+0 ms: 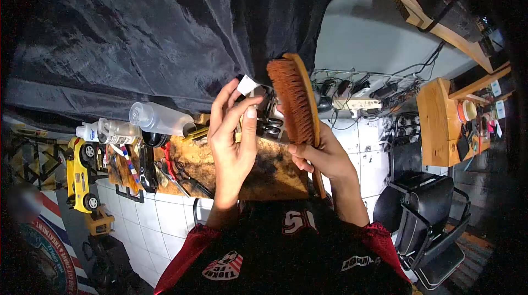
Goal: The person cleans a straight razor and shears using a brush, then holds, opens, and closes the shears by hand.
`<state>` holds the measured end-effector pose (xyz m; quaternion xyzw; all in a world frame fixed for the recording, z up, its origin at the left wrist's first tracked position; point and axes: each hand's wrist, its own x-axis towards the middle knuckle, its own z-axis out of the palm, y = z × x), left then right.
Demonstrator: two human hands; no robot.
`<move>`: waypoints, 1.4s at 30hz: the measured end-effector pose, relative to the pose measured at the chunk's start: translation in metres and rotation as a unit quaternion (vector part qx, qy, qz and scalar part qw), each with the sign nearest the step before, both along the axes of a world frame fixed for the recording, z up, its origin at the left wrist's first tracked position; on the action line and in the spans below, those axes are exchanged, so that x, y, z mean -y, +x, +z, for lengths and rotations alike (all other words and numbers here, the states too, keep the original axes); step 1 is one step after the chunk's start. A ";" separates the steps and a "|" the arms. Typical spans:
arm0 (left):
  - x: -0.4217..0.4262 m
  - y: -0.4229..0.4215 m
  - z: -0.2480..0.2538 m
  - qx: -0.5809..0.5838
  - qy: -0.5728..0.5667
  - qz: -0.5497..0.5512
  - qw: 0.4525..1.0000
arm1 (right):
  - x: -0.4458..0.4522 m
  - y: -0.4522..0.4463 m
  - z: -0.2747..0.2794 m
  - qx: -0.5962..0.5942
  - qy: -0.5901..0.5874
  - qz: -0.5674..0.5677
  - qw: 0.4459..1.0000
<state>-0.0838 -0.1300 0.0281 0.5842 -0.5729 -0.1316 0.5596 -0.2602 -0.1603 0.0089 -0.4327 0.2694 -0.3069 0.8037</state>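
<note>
My right hand (330, 157) is wrapped around the wooden handle of a brush (297, 102). The brush stands roughly upright, its reddish-brown bristles turned toward my left hand. My left hand (232, 135) is raised beside it, with a small white piece (247, 85) that looks like paper at its fingertips. Thumb and fingers are brought close together there, apart from the bristles. Between the hands, partly hidden, dark ring-shaped items (270, 125) show above the worn wooden counter (269, 179).
On the counter's left are a clear spray bottle (159, 119), scissors (192, 182) and a red-handled tool (168, 160). A yellow toy car (81, 177) is at far left. Dark cloth (165, 31) hangs ahead. Tangled cables (352, 89), a wooden shelf (437, 124) and a black barber chair (432, 212) are right.
</note>
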 end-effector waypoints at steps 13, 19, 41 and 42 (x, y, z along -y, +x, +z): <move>-0.051 -0.001 -0.014 0.032 0.015 0.063 0.997 | -0.037 -0.001 0.015 -0.151 -0.192 -0.116 0.963; -0.069 0.004 -0.009 0.028 0.032 0.033 0.999 | -0.064 0.011 0.011 -0.220 -0.253 -0.216 0.917; -0.182 0.186 -0.063 -0.054 0.212 0.105 0.970 | -0.144 0.172 -0.037 -0.493 -0.383 0.029 0.781; -0.184 0.194 -0.067 -0.048 0.196 0.105 0.974 | -0.149 0.177 -0.037 -0.500 -0.378 0.026 0.779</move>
